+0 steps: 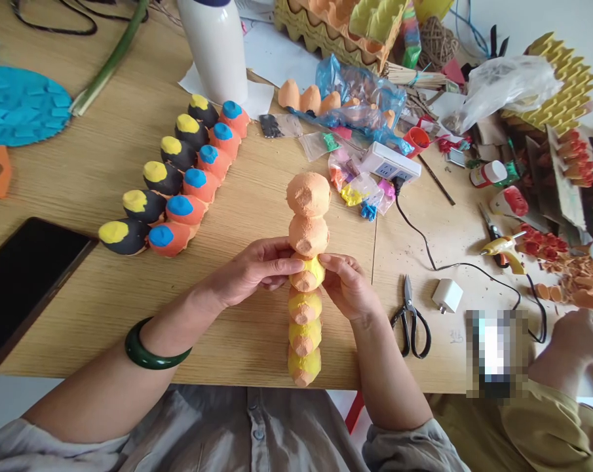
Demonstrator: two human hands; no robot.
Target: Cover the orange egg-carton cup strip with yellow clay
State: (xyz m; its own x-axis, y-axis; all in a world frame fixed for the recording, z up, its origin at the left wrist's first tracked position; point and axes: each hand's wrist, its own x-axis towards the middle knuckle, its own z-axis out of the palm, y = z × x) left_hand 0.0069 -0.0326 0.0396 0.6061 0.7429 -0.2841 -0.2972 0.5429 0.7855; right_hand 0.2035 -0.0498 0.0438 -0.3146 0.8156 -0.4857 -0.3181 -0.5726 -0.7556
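An orange egg-carton strip (308, 236) stretches away from the table's front edge in front of me. Yellow clay covers part of its several nearer cups, while the two far cups are plain orange. My left hand (264, 267) grips the strip's left side at the third cup from the far end, thumb on the yellow clay. On the opposite side, my right hand (348, 282) is closed with thumb and fingertips pressing that same cup's clay edge. To the left lie a strip of black cups with yellow tops (178, 154) and an orange strip with blue tops (208, 164).
Black-handled scissors (410, 321), a white plug adapter (447, 295) and a glue gun (505, 249) lie to the right. A power strip (391, 162) sits behind clay packets (358, 190). A phone (35, 282) is at left, a white bottle (215, 49) behind. Another person's hand (571, 341) is at right.
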